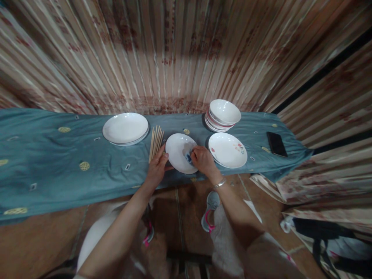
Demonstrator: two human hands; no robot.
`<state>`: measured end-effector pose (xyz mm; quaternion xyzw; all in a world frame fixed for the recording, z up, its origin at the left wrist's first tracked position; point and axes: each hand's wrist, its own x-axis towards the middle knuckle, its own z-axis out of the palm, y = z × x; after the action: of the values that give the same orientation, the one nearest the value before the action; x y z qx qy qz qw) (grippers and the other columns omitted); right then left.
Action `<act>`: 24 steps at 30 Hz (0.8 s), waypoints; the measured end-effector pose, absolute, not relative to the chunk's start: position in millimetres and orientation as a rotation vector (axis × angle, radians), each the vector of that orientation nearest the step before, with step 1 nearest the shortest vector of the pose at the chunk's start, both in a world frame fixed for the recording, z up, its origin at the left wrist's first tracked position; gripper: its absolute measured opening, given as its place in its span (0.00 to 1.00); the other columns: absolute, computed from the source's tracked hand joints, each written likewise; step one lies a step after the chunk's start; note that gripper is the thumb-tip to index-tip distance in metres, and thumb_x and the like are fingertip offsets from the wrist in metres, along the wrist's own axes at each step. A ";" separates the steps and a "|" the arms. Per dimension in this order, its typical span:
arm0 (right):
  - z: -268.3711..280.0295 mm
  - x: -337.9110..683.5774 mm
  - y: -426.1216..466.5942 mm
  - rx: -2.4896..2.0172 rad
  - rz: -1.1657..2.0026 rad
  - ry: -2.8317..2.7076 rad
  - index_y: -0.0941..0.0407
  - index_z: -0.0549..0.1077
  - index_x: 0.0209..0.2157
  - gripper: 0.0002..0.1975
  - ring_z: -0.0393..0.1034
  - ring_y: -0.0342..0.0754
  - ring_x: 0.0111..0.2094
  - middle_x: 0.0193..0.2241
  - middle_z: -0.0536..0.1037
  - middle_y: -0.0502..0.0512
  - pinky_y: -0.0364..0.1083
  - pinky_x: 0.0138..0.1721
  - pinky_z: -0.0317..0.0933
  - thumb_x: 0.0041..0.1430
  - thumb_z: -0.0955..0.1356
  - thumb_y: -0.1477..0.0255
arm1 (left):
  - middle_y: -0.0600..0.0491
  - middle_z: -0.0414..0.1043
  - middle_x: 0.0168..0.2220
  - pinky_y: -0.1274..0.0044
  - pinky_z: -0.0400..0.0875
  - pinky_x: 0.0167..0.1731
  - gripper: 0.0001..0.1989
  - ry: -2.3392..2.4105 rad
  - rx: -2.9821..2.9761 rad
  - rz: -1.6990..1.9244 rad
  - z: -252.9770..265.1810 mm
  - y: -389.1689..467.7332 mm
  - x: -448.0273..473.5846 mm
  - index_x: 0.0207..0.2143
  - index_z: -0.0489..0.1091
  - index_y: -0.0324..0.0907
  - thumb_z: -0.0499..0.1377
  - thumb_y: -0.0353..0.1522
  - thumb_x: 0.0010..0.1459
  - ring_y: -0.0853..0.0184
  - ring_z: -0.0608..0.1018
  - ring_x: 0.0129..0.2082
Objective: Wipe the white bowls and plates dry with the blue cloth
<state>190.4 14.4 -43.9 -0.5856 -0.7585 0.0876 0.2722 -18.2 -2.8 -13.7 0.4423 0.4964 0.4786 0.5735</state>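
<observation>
A small white plate (178,154) is tilted at the table's front edge, between my hands. My left hand (157,164) grips its left rim, with the thumb on the upper side. My right hand (204,160) is closed over the plate's right part. From its fingers shows a small blue-and-white wad (188,155), perhaps a cloth, against the plate's face; its kind is not clear. A bundle of wooden chopsticks (156,141) lies just beyond my left hand. Right of my right hand sits a plate with a red flower pattern (228,150), on top of another.
Large white plates (125,128) are stacked at the back left. Several bowls (223,112) stand stacked at the back right. A black phone (276,144) lies near the right end of the blue tablecloth (58,166). A curtain (162,58) hangs behind the table.
</observation>
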 end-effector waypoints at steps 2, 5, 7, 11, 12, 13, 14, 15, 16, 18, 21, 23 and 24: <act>-44.0 188.9 16.2 -1.581 0.204 -2.027 0.52 0.68 0.26 0.13 0.67 0.55 0.39 0.31 0.74 0.61 0.57 0.50 0.62 0.65 0.61 0.75 | 0.45 0.63 0.63 0.73 0.81 0.30 0.28 1.154 1.049 1.124 -13.1 -3.4 -18.1 0.61 0.66 0.44 0.59 0.39 0.59 0.52 0.71 0.57; -42.2 185.5 18.9 -1.619 0.154 -2.031 0.53 0.68 0.26 0.13 0.68 0.55 0.39 0.32 0.74 0.62 0.57 0.50 0.62 0.64 0.61 0.77 | 0.44 0.62 0.64 0.72 0.81 0.30 0.28 1.152 1.043 1.131 -13.0 -3.7 -17.9 0.61 0.66 0.43 0.59 0.39 0.59 0.51 0.71 0.57; -40.7 182.9 20.6 -1.643 0.165 -2.022 0.53 0.68 0.27 0.13 0.68 0.56 0.41 0.35 0.75 0.64 0.58 0.52 0.61 0.64 0.60 0.78 | 0.43 0.64 0.62 0.72 0.82 0.30 0.29 1.151 1.035 1.131 -13.7 -3.4 -17.7 0.62 0.66 0.42 0.59 0.39 0.59 0.51 0.71 0.57; -40.4 178.1 24.5 -1.649 0.178 -2.010 0.55 0.70 0.31 0.11 0.68 0.59 0.45 0.40 0.75 0.67 0.60 0.54 0.59 0.64 0.60 0.78 | 0.44 0.68 0.58 0.71 0.82 0.31 0.29 1.160 1.018 1.123 -15.3 -2.8 -17.7 0.61 0.66 0.42 0.60 0.40 0.59 0.52 0.72 0.55; -41.0 177.0 25.4 -1.642 0.169 -2.004 0.56 0.71 0.32 0.10 0.68 0.59 0.47 0.42 0.76 0.67 0.60 0.55 0.59 0.64 0.60 0.79 | 0.44 0.68 0.58 0.70 0.82 0.32 0.28 1.165 1.011 1.124 -15.6 -2.8 -17.7 0.61 0.67 0.43 0.60 0.40 0.58 0.52 0.73 0.54; -41.7 175.9 26.3 -1.632 0.158 -1.997 0.56 0.71 0.34 0.10 0.68 0.59 0.48 0.43 0.75 0.67 0.60 0.55 0.59 0.64 0.60 0.79 | 0.44 0.68 0.59 0.70 0.82 0.33 0.28 1.167 1.005 1.124 -15.8 -2.8 -17.6 0.61 0.67 0.43 0.61 0.40 0.58 0.53 0.73 0.54; -42.4 174.8 27.2 -1.621 0.147 -1.991 0.56 0.71 0.35 0.10 0.68 0.58 0.50 0.45 0.75 0.67 0.60 0.56 0.59 0.63 0.60 0.78 | 0.44 0.67 0.59 0.69 0.82 0.33 0.28 1.169 1.000 1.123 -15.9 -2.9 -17.5 0.60 0.67 0.43 0.61 0.40 0.58 0.53 0.74 0.53; -43.0 173.7 28.0 -1.614 0.137 -1.987 0.56 0.72 0.37 0.09 0.67 0.58 0.51 0.46 0.75 0.66 0.59 0.57 0.59 0.63 0.60 0.78 | 0.44 0.67 0.60 0.69 0.82 0.33 0.28 1.172 0.998 1.122 -16.1 -3.0 -17.4 0.60 0.67 0.43 0.61 0.40 0.58 0.53 0.74 0.52; -43.6 172.5 28.8 -1.610 0.135 -1.985 0.56 0.72 0.38 0.09 0.67 0.58 0.52 0.47 0.75 0.66 0.59 0.57 0.59 0.63 0.61 0.78 | 0.44 0.66 0.60 0.69 0.82 0.33 0.28 1.175 0.995 1.121 -16.2 -3.1 -17.3 0.60 0.67 0.43 0.61 0.40 0.58 0.53 0.75 0.52; -44.6 169.9 30.2 -1.603 0.156 -1.986 0.58 0.72 0.41 0.10 0.66 0.58 0.53 0.50 0.74 0.67 0.59 0.58 0.58 0.63 0.61 0.78 | 0.45 0.65 0.61 0.69 0.82 0.33 0.28 1.177 0.990 1.122 -16.7 -3.0 -17.1 0.60 0.67 0.44 0.61 0.40 0.58 0.53 0.74 0.52; -46.6 165.0 32.2 -1.584 0.197 -1.974 0.61 0.72 0.47 0.13 0.64 0.61 0.56 0.54 0.71 0.71 0.61 0.60 0.57 0.63 0.61 0.77 | 0.47 0.63 0.63 0.69 0.82 0.33 0.26 1.168 0.991 1.133 -17.8 -2.5 -16.9 0.60 0.68 0.46 0.61 0.40 0.59 0.53 0.74 0.54; -48.3 161.4 33.8 -1.551 0.202 -1.956 0.61 0.71 0.50 0.16 0.63 0.61 0.58 0.56 0.69 0.71 0.61 0.60 0.57 0.62 0.62 0.77 | 0.47 0.65 0.62 0.69 0.82 0.33 0.27 1.173 0.986 1.127 -18.5 -2.3 -16.9 0.60 0.68 0.46 0.61 0.40 0.58 0.54 0.75 0.53; -49.2 159.7 34.7 -1.531 0.205 -1.950 0.61 0.71 0.52 0.18 0.63 0.61 0.59 0.57 0.69 0.70 0.61 0.61 0.57 0.62 0.62 0.77 | 0.46 0.67 0.60 0.69 0.82 0.33 0.27 1.180 0.980 1.122 -18.7 -2.2 -17.0 0.60 0.68 0.45 0.61 0.40 0.58 0.54 0.76 0.51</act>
<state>159.7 34.7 -49.2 -0.5830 -0.7422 0.0780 0.3212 -17.0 -2.2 -18.7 0.4195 0.5053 0.4804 0.5813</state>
